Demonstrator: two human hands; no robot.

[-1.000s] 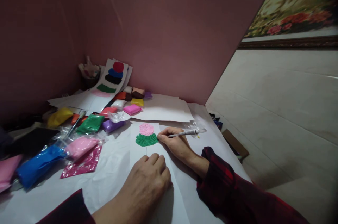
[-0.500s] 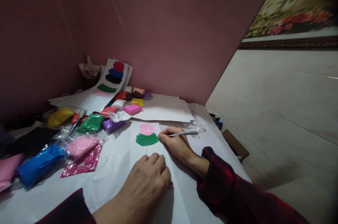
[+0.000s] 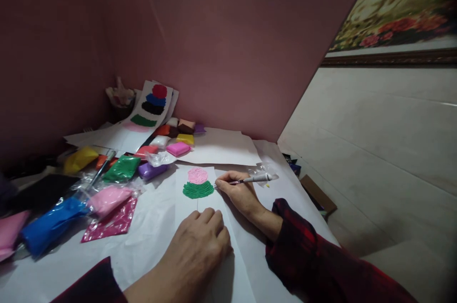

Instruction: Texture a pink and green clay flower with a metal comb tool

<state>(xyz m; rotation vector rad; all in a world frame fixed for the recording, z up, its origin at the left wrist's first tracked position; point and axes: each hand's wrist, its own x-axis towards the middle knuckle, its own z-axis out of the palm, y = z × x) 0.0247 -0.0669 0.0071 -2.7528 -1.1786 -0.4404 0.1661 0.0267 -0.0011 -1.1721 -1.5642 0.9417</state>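
My right hand (image 3: pixel 240 193) pinches a slim pen-like tool (image 3: pixel 255 178) with a striped grip. The tool's tip is at the right edge of a ridged green clay shape (image 3: pixel 198 190) on a narrow white paper strip (image 3: pixel 181 205). Above the green, a round pink clay shape (image 3: pixel 197 175) touches it, and a thin line runs down below. My left hand (image 3: pixel 202 241) rests with curled fingers on the lower part of the strip; whether anything is under its fingers is hidden.
Clay packets lie at left, among them blue (image 3: pixel 53 227), green (image 3: pixel 122 168) and pink (image 3: pixel 110 200). Behind them a paper with coloured bands (image 3: pixel 153 108) leans near a pot (image 3: pixel 120 98). White sheets (image 3: pixel 228 148) lie against the pink wall (image 3: pixel 214 55).
The tool's tip has drawn slightly away from the green clay's right edge. My left hand stays where it was, and the view has shifted very slightly.
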